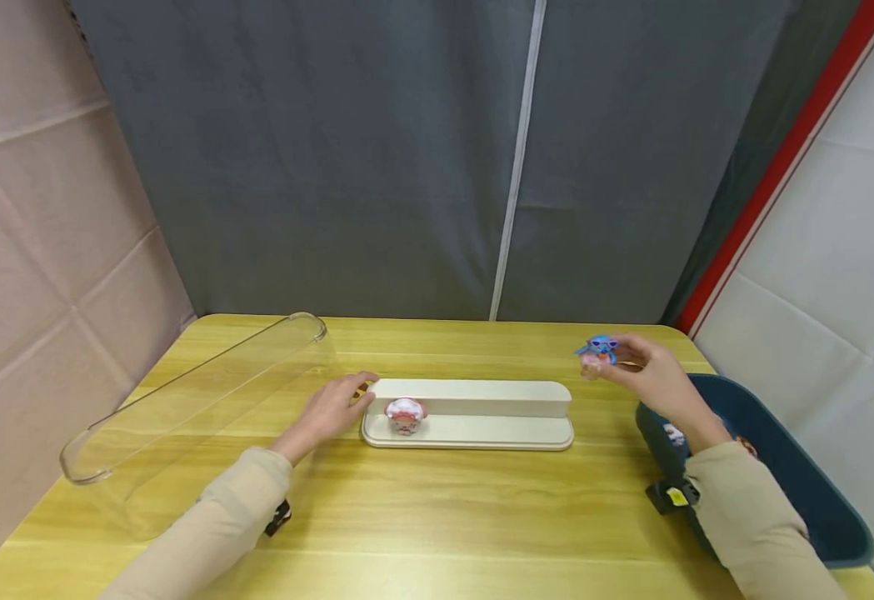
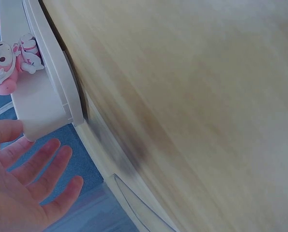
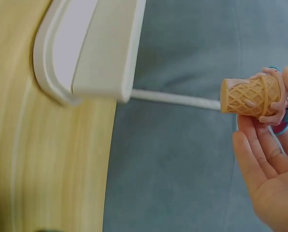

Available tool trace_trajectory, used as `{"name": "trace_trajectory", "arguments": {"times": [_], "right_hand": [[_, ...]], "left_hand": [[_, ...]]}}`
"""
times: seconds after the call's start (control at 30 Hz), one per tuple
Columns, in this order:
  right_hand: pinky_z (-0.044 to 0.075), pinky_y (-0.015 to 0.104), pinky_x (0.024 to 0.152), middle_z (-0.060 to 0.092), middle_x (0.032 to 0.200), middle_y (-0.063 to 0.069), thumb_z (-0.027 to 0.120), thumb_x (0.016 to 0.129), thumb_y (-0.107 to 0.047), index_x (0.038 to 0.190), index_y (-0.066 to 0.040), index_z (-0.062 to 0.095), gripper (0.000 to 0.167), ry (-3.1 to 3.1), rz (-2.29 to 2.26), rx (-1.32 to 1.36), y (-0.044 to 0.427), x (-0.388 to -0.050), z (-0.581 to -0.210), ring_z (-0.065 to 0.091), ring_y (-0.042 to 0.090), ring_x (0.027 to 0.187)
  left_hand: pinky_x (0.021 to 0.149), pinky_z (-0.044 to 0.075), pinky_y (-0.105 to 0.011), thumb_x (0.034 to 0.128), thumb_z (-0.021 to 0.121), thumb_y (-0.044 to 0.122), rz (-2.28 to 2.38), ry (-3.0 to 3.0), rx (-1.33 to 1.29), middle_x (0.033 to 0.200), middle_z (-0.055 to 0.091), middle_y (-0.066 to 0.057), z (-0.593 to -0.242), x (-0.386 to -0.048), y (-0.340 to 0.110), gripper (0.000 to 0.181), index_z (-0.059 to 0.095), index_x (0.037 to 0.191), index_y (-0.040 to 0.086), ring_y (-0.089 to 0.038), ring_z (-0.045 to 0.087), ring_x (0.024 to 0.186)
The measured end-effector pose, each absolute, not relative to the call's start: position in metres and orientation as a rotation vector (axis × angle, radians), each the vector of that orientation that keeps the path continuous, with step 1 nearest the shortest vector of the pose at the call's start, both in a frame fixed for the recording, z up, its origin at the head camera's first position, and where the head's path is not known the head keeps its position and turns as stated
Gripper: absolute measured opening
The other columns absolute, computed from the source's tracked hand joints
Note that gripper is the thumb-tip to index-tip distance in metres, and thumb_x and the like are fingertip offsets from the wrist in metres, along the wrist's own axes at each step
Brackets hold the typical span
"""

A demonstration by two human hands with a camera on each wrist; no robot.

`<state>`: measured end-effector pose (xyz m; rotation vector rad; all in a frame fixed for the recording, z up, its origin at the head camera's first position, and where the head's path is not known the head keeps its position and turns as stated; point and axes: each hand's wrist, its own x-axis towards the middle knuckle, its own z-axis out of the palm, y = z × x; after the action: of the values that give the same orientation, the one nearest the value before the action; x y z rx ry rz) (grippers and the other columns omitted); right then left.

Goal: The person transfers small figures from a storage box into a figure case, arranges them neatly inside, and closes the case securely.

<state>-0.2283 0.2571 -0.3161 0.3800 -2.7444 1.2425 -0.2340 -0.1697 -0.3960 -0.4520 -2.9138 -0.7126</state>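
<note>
blue-pink figurine (image 1: 601, 345) | tan waffle-patterned cone (image 3: 252, 98) | pink-white figurine (image 1: 406, 416) | cream stand (image 1: 496, 430) | dark-teal bin (image 1: 800, 479) | yellow wood-grained table (image 1: 474, 521)

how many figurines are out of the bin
2: a pink-and-white figurine on the cream stand, toward its left end in the head view, and a blue-topped figurine in the right hand. The bin may hide more.

A pink figure (image 2: 6, 65) sits on a white stand (image 2: 44, 106). The left hand (image 2: 18, 193), fingers loosely spread, is at the stand's end corner, near a clear plastic piece (image 2: 90, 210).
</note>
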Motion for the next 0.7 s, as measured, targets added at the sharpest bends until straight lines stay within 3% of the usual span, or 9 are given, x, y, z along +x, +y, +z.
{"name": "trace_trajectory", "arguments": {"times": [0.47, 0.7], "right_hand": [[0.045, 0.042, 0.08, 0.055, 0.108, 0.017, 0.063, 0.081, -0.035, 0.119, -0.001, 0.05, 0.052, -2.744, 1.351, 0.458, 0.222, -0.22, -0.337, 0.053, 0.03, 0.098], [0.048, 0.032, 0.075, 0.056, 0.106, 0.016, 0.065, 0.08, -0.029, 0.116, 0.0, 0.052, 0.048, -2.693, 1.465, 0.513, 0.209, -0.217, -0.349, 0.055, 0.028, 0.096]], "left_hand": [[0.073, 0.046, -0.042, 0.0895, 0.053, 0.022, -0.708, -2.9, -0.471, 0.106, 0.059, -0.009, -0.396, -0.234, -0.169, 0.029, 0.054, 0.117, 0.013, -0.024, 0.056, 0.093], [0.073, 0.046, -0.042, 0.0896, 0.053, 0.023, -0.717, -2.9, -0.459, 0.106, 0.059, -0.008, -0.396, -0.233, -0.169, 0.03, 0.055, 0.118, 0.013, -0.024, 0.056, 0.093]]}}
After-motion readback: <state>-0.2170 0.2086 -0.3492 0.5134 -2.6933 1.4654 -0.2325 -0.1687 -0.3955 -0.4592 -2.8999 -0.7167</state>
